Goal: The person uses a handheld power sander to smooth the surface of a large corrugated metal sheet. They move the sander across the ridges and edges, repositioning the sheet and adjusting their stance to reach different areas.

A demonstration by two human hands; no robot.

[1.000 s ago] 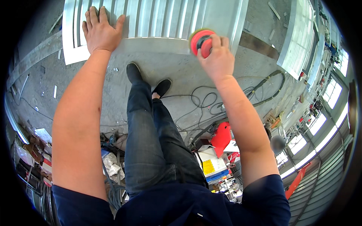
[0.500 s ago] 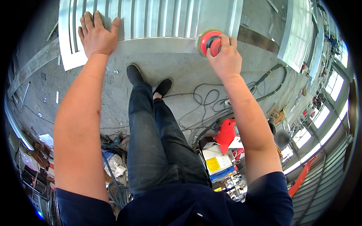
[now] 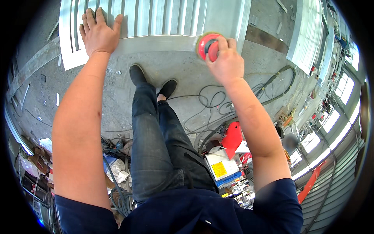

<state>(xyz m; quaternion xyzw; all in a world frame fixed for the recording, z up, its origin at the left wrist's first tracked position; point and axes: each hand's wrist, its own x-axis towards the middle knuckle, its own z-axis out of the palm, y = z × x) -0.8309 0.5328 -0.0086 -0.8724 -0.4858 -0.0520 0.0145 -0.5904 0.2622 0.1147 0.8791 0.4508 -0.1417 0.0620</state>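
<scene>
A slatted, silvery metal panel [image 3: 163,43] lies in front of me, with its plain near edge toward my feet. My left hand [image 3: 100,36] rests on the panel's left part, palm down and fingers spread. At the near right corner, my right hand [image 3: 228,64] grips the knob of a round red sanding pad [image 3: 202,47] with a yellowish rim. The pad is tilted and overlaps the panel's near edge. Its working face is hidden from me.
Black cables [image 3: 210,102] lie coiled on the concrete floor [image 3: 105,93] to the right of my feet. Behind them stand a red machine [image 3: 232,140] and a white box [image 3: 222,165] with a yellow label. Another ribbed metal panel [image 3: 306,39] is at the far right.
My right hand has moved the sanding pad a little to the left along the near edge. My left hand stays in its place on the panel.
</scene>
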